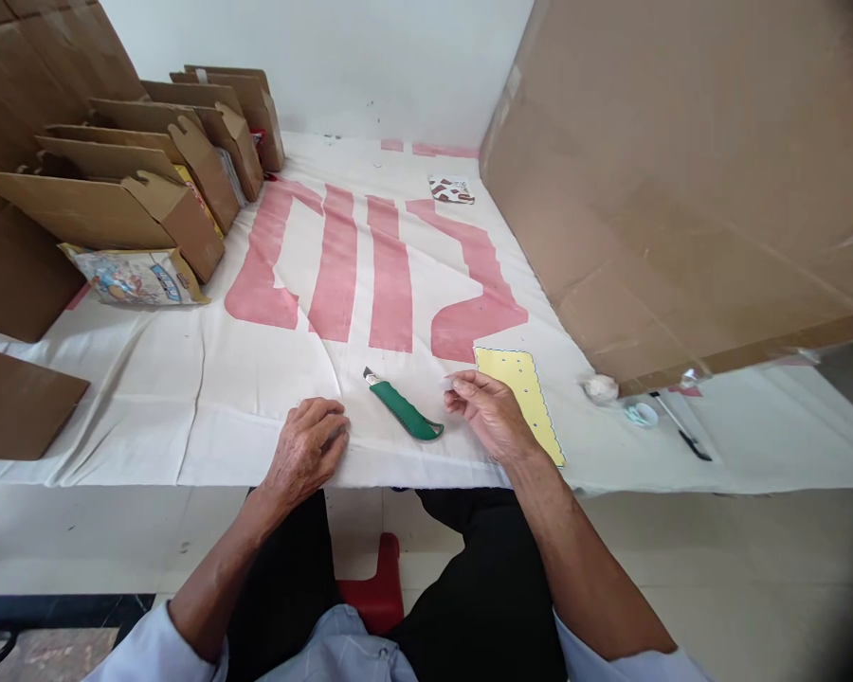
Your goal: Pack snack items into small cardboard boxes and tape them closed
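Observation:
My left hand (308,443) rests on the white cloth near the front edge, its fingers curled together and nothing seen in them. A green utility knife (407,409) lies between my two hands, its short blade end toward the far left. Just right of it, my right hand (490,409) is raised in a pinch. A tiny pale bit shows at its thumb and fingertip, too small to make out. A yellow dotted card (516,379) with a scalloped edge lies under and beside my right hand, partly covered by it.
Open cardboard boxes (142,204) stand in a row at the left, a snack packet (135,275) before them. A large carton (697,189) walls the right side. Near it lie a tape roll (641,415) and a thin black-ended tool (682,428). A patterned packet (451,189) lies farther back.

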A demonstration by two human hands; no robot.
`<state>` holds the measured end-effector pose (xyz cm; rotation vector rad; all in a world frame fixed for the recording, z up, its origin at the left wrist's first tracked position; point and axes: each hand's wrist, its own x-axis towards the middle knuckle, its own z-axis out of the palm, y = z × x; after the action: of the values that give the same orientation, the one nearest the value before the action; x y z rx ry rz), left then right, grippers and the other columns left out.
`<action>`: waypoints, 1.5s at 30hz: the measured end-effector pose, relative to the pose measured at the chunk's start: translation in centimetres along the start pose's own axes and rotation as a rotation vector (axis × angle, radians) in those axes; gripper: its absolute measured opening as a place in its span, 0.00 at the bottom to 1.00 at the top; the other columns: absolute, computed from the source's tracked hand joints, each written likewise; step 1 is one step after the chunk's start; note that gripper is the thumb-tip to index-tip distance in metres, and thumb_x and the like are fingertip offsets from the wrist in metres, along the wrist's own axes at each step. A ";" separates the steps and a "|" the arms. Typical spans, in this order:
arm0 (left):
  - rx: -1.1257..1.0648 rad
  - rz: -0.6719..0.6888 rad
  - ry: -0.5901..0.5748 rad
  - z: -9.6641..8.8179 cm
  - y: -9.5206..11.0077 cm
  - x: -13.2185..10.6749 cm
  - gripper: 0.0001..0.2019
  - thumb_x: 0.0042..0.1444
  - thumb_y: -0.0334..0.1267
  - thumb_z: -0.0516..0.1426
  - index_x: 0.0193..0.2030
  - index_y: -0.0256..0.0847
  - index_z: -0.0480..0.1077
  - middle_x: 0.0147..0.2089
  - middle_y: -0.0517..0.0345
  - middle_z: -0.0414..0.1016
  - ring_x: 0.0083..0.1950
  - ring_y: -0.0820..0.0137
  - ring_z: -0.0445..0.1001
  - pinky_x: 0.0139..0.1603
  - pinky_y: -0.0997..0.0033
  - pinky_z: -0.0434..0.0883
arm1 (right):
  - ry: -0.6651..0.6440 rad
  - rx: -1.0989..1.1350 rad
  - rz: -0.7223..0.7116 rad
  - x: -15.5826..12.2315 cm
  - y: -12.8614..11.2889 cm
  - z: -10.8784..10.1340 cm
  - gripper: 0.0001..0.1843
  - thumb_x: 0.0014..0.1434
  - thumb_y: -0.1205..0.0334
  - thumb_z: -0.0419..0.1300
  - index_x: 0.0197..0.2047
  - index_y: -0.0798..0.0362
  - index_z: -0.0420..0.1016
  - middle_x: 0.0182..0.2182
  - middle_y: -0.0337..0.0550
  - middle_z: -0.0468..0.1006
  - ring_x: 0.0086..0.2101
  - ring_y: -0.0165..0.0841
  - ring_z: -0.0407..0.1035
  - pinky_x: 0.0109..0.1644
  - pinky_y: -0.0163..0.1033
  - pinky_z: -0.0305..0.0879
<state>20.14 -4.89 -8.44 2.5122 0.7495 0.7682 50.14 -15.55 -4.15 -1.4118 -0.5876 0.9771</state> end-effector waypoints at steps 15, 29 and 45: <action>0.001 0.049 0.020 0.1 -0.2 -0.1 0.07 0.70 0.31 0.57 0.47 0.44 0.77 0.54 0.50 0.82 0.55 0.57 0.78 0.53 0.55 0.70 | 0.191 -0.962 -0.660 6.7 1.9 -9.3 0.08 0.64 0.62 0.59 0.34 0.47 0.78 0.34 0.42 0.82 0.36 0.38 0.75 0.43 0.43 0.71; 0.004 0.044 0.017 0.1 -0.1 -0.1 0.07 0.71 0.31 0.57 0.47 0.43 0.76 0.54 0.49 0.82 0.56 0.57 0.77 0.52 0.55 0.70 | 0.203 -1.200 -0.801 7.8 3.4 -9.4 0.14 0.74 0.60 0.56 0.39 0.47 0.81 0.37 0.47 0.84 0.40 0.41 0.76 0.47 0.45 0.71; -0.010 0.034 0.000 -0.1 -0.1 -0.1 0.07 0.71 0.30 0.57 0.48 0.43 0.76 0.55 0.49 0.81 0.57 0.57 0.78 0.52 0.54 0.70 | 0.217 -1.327 -0.840 7.4 4.0 -9.0 0.16 0.76 0.59 0.56 0.39 0.47 0.84 0.41 0.47 0.85 0.41 0.41 0.75 0.47 0.46 0.70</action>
<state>19.96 -4.86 -8.51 2.5215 0.7030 0.7820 60.62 -14.63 -10.61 -2.0197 -1.6405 -0.3982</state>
